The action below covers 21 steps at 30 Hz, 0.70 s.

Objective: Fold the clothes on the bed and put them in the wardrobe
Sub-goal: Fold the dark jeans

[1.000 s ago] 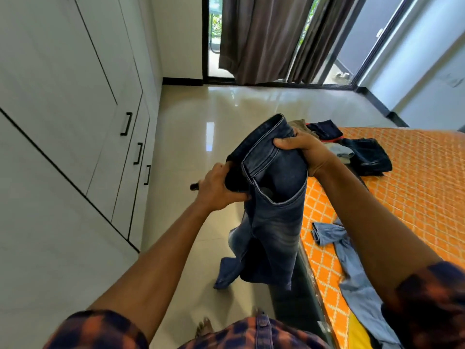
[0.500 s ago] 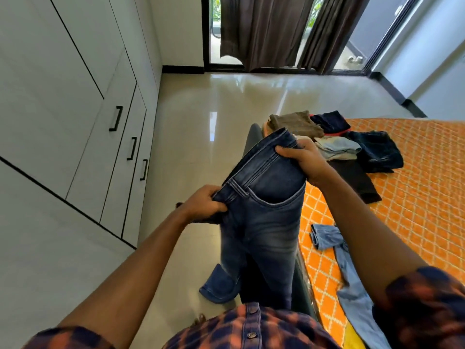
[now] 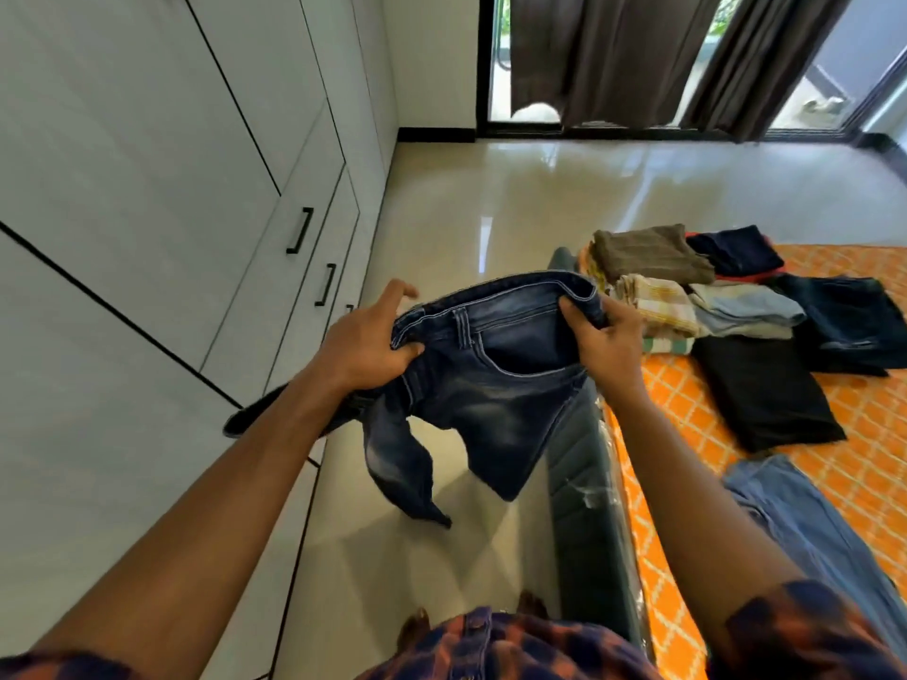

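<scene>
A pair of dark blue jeans (image 3: 495,395) hangs in the air over the floor beside the bed (image 3: 873,434). My left hand (image 3: 365,343) pinches the left end of the waistband with thumb under and fingers over. My right hand (image 3: 606,343) grips the right end of the waistband. The waistband is stretched level between the hands and the legs dangle loosely below. Several folded clothes (image 3: 657,267) lie stacked at the far corner of the bed's orange cover. The white wardrobe (image 3: 147,198) stands on the left with its doors closed.
Black trousers (image 3: 760,395) and dark jeans (image 3: 849,326) lie spread on the bed. A light blue garment (image 3: 805,522) lies near its front edge. The bed's dark side panel (image 3: 584,483) runs along the glossy floor (image 3: 491,203). Curtains (image 3: 638,56) cover a glass door behind.
My hands turned the jeans from a steep slant to a level waistband. The left hand rose and shifted left; the legs swung leftward.
</scene>
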Motion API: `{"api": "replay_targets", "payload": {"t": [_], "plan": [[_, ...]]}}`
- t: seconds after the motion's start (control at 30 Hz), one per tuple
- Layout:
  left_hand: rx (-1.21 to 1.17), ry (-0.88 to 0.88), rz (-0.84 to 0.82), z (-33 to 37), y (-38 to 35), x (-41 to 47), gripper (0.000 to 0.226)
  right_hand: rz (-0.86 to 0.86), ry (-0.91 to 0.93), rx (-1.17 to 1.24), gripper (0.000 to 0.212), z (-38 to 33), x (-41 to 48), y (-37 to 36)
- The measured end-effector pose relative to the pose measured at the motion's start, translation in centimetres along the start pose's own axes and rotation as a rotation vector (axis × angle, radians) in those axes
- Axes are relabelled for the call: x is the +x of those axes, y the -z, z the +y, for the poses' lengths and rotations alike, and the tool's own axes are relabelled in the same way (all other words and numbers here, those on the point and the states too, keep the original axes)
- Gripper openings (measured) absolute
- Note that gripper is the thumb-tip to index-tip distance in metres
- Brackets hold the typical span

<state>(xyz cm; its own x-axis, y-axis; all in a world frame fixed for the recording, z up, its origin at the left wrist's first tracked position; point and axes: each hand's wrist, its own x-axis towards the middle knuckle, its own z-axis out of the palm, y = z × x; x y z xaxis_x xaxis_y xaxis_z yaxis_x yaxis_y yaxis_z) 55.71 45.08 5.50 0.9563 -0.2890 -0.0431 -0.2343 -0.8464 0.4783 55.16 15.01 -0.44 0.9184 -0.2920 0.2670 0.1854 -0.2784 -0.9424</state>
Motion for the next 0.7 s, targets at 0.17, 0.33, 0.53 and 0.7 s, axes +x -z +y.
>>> {"api": "replay_targets", "payload": {"t": [0.17, 0.33, 0.53, 0.7], "plan": [[-0.061, 0.213, 0.083, 0.5, 2.6, 2.2, 0.024, 0.091, 0.124, -0.06, 0.012, -1.8, -2.8, -4.7], [-0.577, 0.495, 0.204, 0.9, 4.9, 3.6, 0.032, -0.045, 0.285, -0.205, 0.024, -0.6, -5.6, -7.1], [-0.87, 0.632, 0.258, 0.4, 5.6, 4.0, 0.028, -0.289, 0.396, -0.36, 0.047, -1.3, -10.7, -10.3], [-0.979, 0.686, 0.276, -1.0, 6.2, 2.9, 0.023, -0.355, 0.461, -0.418, 0.078, -2.5, -10.9, -10.9]]}}
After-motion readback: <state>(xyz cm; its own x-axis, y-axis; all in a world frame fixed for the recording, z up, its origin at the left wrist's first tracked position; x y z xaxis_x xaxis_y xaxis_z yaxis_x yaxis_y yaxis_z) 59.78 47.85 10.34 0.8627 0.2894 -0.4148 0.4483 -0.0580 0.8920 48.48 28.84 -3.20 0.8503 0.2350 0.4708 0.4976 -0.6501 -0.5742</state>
